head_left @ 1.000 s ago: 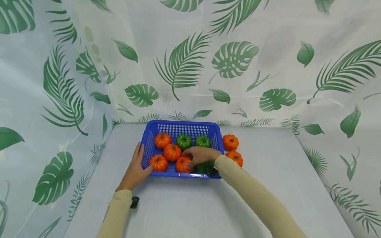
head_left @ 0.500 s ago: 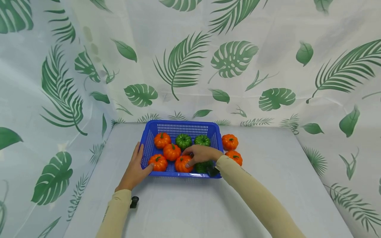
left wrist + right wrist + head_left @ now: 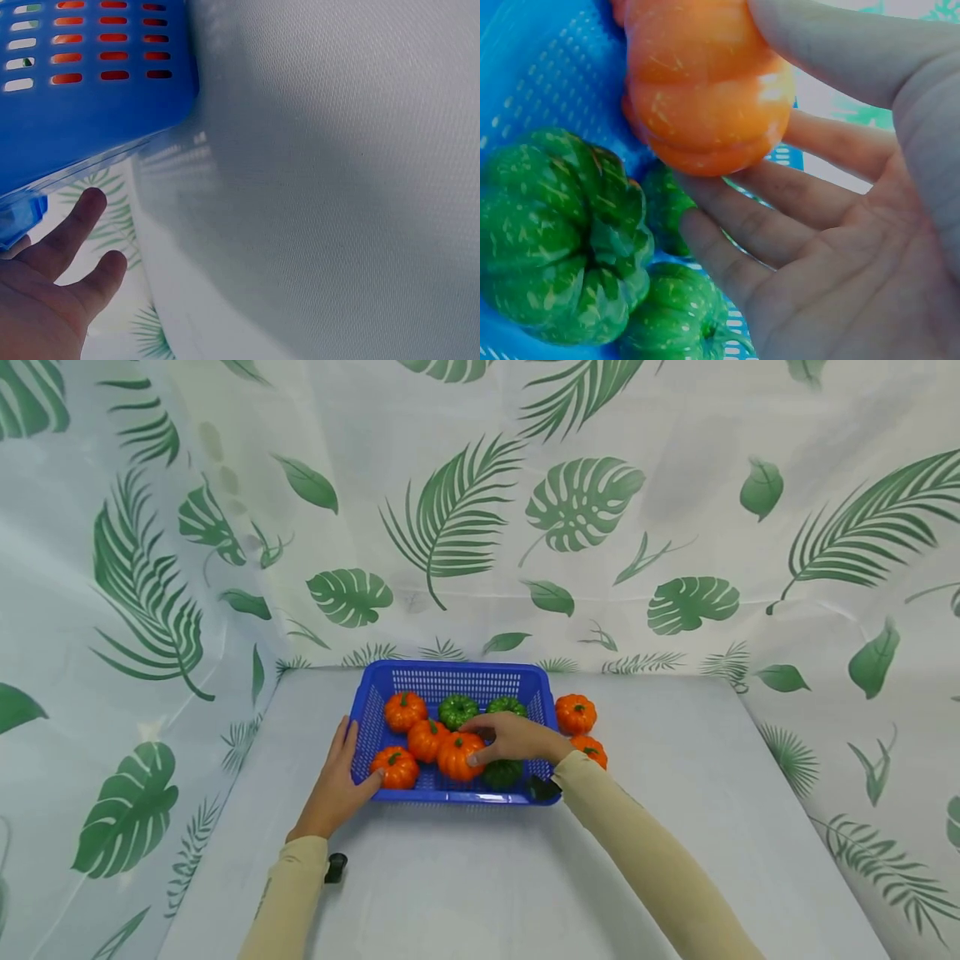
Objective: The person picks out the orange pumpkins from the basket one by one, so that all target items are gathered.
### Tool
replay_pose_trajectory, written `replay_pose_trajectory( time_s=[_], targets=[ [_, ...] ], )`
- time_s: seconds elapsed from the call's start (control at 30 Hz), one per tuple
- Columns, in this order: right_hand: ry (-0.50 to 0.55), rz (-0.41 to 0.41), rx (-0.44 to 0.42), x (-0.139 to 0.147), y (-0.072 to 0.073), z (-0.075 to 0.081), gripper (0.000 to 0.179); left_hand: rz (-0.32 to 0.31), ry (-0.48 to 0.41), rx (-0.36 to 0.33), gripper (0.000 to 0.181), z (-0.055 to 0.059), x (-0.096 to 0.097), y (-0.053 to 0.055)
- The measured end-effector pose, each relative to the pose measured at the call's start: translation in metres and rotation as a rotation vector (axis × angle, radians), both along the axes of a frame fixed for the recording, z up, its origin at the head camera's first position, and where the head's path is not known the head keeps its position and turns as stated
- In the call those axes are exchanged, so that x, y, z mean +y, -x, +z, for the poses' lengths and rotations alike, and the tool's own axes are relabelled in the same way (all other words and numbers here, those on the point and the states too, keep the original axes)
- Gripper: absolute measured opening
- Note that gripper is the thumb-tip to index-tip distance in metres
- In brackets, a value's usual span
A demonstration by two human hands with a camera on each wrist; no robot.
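White table (image 3: pixel 450 877); blue basket (image 3: pixel 457 797) (slotted sides) standing toward far edge. Just beside it, on right: orange pumpkin (image 3: pixel 576 714), second orange pumpkin (image 3: pixel 590 749) nearer, partly hidden.

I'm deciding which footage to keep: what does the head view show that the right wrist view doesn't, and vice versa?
Only the head view shows the left hand and the two orange pumpkins outside the blue basket.
Only the right wrist view shows the palm of the right hand.
Both show that hand, the held orange pumpkin, green pumpkins and at least part of the basket.
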State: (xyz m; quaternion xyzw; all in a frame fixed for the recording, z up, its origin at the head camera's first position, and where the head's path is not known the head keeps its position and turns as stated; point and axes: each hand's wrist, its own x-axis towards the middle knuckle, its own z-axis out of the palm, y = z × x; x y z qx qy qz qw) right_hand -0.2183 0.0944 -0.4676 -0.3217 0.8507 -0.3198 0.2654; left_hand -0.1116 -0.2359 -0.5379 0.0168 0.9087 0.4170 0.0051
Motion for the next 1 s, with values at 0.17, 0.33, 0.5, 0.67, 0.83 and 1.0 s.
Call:
replay_pose_trajectory(
  time_s=[0.17,0.33,0.5,0.67,0.83,1.0],
  targets=[
    [0.066,-0.039,0.023,0.009,0.001,-0.002,0.061,-0.005,0.001,0.005,0.098,0.000,0.000,0.001],
    [0.134,-0.109,0.014,0.019,-0.004,-0.002,0.060,-0.005,0.003,0.011,0.099,-0.002,-0.001,0.001],
    [0.167,-0.168,0.013,0.030,-0.009,0.001,0.059,-0.009,0.005,0.018,0.098,-0.002,0.000,0.001],
    [0.196,-0.212,0.004,0.043,-0.011,0.002,0.060,0.002,0.015,0.001,0.098,0.000,0.001,0.000],
    [0.196,-0.253,0.028,0.057,-0.014,0.003,0.061,0.003,0.017,0.006,0.098,0.000,0.002,-0.001],
    [0.191,-0.301,0.033,0.070,-0.016,0.004,0.066,0.001,0.013,0.010,0.099,-0.002,0.002,0.000]
  ],
)
